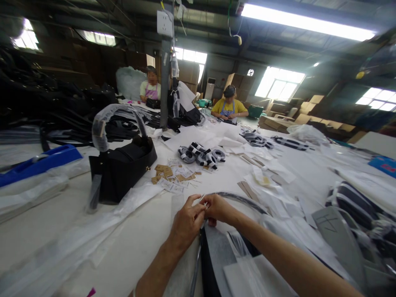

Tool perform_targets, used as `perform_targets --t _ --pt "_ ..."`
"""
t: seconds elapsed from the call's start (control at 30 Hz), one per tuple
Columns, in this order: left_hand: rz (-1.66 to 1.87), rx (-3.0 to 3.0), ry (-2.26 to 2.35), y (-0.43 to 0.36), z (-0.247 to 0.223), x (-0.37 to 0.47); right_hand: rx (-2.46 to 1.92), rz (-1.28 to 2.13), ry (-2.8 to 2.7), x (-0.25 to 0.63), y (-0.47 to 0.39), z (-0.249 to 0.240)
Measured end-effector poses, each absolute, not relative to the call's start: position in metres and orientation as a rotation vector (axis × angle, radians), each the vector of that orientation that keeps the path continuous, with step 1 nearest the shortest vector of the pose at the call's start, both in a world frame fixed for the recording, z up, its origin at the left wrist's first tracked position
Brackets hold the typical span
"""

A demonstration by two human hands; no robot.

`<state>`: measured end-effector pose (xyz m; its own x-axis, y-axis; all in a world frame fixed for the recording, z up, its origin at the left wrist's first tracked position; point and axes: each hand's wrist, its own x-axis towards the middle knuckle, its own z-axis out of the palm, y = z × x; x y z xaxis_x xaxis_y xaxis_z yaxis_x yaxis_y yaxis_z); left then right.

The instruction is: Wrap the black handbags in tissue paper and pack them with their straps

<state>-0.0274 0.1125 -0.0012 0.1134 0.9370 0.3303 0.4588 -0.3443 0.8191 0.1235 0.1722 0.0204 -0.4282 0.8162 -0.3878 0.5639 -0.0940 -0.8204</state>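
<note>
My left hand (187, 220) and my right hand (220, 209) meet at the front middle of the table, fingers pinched together. A thin white string (202, 199) shows between the fingertips; what it is tied to is hidden. Just beyond the right hand, a dark strap (244, 199) in clear plastic wrap curves to the right. Below the hands lies a black bag (208, 264) with a grey panel and clear plastic film across it, partly covered by my right forearm. Paper and brown card tags (176, 175) lie loose beyond the hands.
A black handbag (123, 169) with a plastic-wrapped handle stands at left, near a blue tool (43, 163). Coiled wrapped straps (201, 154) lie past the tags. Striped wrapped pieces (352, 202) are piled right. Two people (229, 108) work across the table, beyond a post (164, 82).
</note>
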Motion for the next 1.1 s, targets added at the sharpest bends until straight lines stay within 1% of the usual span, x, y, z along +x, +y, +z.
perform_targets --t 0.1,0.2,0.33,0.43,0.57,0.67,0.87,1.03,1.1 --pt "1.048 2.028 1.316 0.108 -0.002 -0.033 -1.513 1.593 -1.728 0.127 0.167 0.015" --pt "0.991 2.072 1.329 0.107 -0.006 -0.035 -1.520 1.558 -1.630 0.129 0.161 0.010" --pt "1.014 2.076 1.358 0.107 -0.007 -0.033 -1.472 1.465 -1.614 0.127 0.157 0.004" --pt "1.041 1.940 1.359 0.107 -0.006 -0.031 -1.448 1.440 -1.580 0.128 0.157 0.002" --pt "1.014 1.650 1.322 0.107 -0.006 -0.030 -1.338 1.655 -1.470 0.136 0.157 0.007" --pt "1.003 1.570 1.302 0.109 -0.009 -0.030 -1.234 1.750 -1.421 0.141 0.156 0.010" --pt "1.066 1.819 1.325 0.112 -0.014 -0.030 -1.253 1.760 -1.489 0.141 0.155 0.007" --pt "1.006 1.846 1.324 0.112 -0.013 -0.031 -1.085 2.014 -1.440 0.145 0.158 0.008" --pt "1.004 1.845 1.314 0.111 -0.011 -0.032 -1.059 2.055 -1.434 0.146 0.159 0.008"
